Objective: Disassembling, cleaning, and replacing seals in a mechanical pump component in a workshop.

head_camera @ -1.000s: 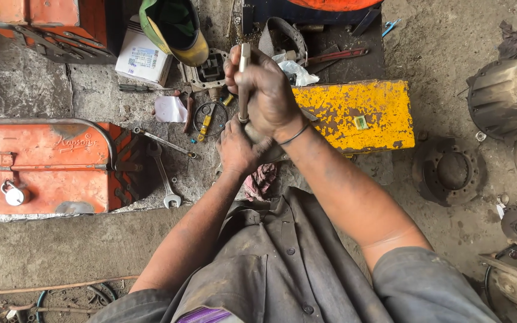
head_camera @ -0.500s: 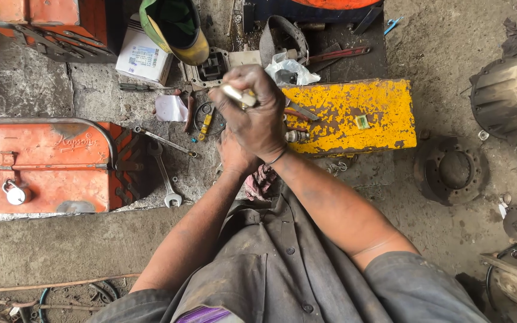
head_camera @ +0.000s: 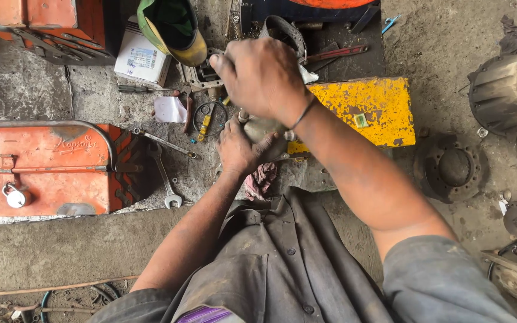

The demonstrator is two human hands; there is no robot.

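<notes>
White carton (head_camera: 141, 58) beside green boot (head_camera: 175, 27)

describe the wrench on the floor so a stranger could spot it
Find the orange metal toolbox with the padlock at the left. Just off its right end, left of the left hand, lies the combination wrench: long, silvery, ring end nearest the person.
</notes>
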